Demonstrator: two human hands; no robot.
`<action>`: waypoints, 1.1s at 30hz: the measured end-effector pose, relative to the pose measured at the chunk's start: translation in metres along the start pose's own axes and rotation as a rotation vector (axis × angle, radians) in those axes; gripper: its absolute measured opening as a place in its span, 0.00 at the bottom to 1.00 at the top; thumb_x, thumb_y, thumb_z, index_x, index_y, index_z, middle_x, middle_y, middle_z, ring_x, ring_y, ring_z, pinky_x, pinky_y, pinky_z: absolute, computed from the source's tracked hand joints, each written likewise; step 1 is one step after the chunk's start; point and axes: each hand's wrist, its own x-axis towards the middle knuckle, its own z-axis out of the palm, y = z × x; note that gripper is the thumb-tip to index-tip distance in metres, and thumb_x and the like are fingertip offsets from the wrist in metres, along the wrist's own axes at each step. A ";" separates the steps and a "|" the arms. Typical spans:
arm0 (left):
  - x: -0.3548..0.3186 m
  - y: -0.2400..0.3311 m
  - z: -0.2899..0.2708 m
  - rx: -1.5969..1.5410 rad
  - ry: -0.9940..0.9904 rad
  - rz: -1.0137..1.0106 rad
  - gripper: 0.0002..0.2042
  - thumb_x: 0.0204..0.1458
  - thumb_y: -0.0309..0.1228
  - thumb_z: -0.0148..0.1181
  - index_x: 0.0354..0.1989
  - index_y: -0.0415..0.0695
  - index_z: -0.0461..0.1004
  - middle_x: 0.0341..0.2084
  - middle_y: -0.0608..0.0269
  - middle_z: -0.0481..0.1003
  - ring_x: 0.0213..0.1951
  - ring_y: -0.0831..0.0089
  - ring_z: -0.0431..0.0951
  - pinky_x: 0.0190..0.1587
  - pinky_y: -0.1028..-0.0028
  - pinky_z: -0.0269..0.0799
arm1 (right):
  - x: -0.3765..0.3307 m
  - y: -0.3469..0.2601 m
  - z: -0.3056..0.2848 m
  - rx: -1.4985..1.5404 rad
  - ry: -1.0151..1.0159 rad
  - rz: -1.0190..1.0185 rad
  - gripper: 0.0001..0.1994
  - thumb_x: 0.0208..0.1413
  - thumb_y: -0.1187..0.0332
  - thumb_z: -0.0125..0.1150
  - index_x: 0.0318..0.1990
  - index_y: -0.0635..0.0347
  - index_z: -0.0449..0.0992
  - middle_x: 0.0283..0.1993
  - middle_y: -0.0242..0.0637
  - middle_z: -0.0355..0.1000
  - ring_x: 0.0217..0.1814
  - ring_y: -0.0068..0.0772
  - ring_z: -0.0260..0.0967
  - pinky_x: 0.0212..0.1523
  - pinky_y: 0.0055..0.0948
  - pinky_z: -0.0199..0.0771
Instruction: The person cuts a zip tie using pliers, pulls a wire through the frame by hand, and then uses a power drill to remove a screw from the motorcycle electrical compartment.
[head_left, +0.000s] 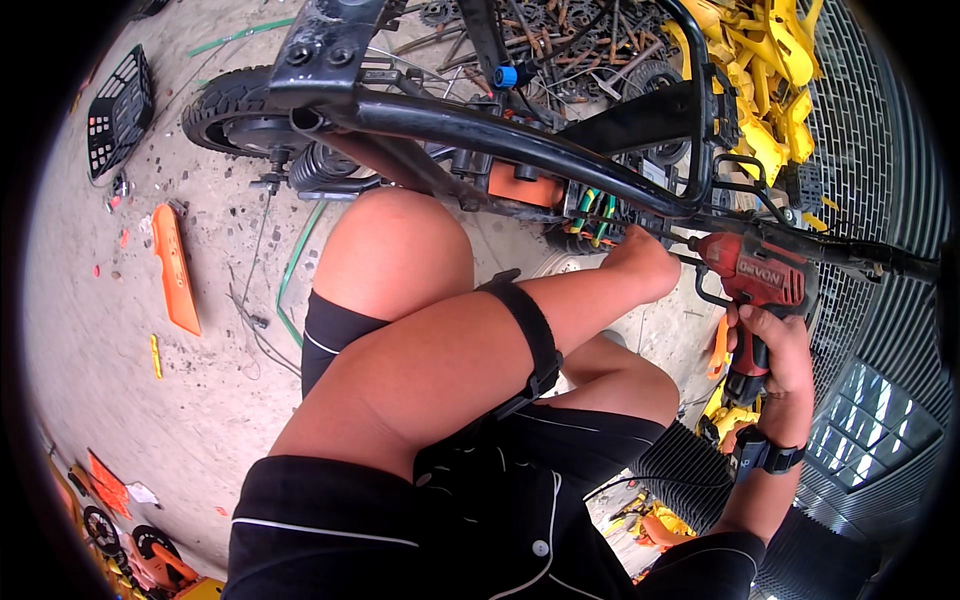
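Observation:
My right hand (782, 345) is wrapped around the handle of a red and black cordless drill (755, 272). A long thin bit runs from the drill's nose leftward toward a black tubular frame (500, 135). My left hand (645, 264) is closed beside that bit, under the frame's lower right part. Its fingertips are turned away, so whatever they hold is hidden. Just left of it, green and yellow handles (605, 218), like those of pliers, stand below the frame. An orange box-shaped part (524, 184) sits within the frame.
A black wheel (230, 112) and a coil spring (325, 168) are at the frame's left end. Rusty metal parts (590, 45) and yellow plastic panels (775, 50) lie heaped beyond. On the floor at left are an orange panel (174, 270) and a black basket (120, 115).

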 end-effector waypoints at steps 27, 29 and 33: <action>-0.003 -0.001 -0.001 0.000 -0.014 0.015 0.35 0.55 0.42 0.58 0.60 0.22 0.58 0.54 0.33 0.73 0.55 0.48 0.78 0.56 0.61 0.74 | -0.006 0.007 -0.011 0.139 -0.017 -0.034 0.24 0.50 0.73 0.62 0.57 0.71 0.71 0.39 0.46 0.79 0.26 0.33 0.74 0.30 0.27 0.77; -0.002 -0.001 0.001 0.003 -0.001 0.007 0.35 0.55 0.42 0.58 0.60 0.22 0.58 0.54 0.33 0.74 0.55 0.48 0.78 0.56 0.61 0.74 | -0.008 0.006 -0.010 0.130 -0.016 -0.043 0.25 0.50 0.73 0.62 0.57 0.71 0.71 0.39 0.46 0.79 0.26 0.33 0.74 0.30 0.27 0.77; -0.001 0.000 0.000 -0.017 -0.020 0.000 0.35 0.55 0.42 0.58 0.60 0.21 0.58 0.54 0.32 0.74 0.55 0.48 0.78 0.56 0.61 0.74 | -0.008 0.005 -0.009 0.111 -0.028 -0.063 0.25 0.50 0.72 0.62 0.58 0.71 0.71 0.39 0.46 0.79 0.26 0.32 0.74 0.30 0.27 0.77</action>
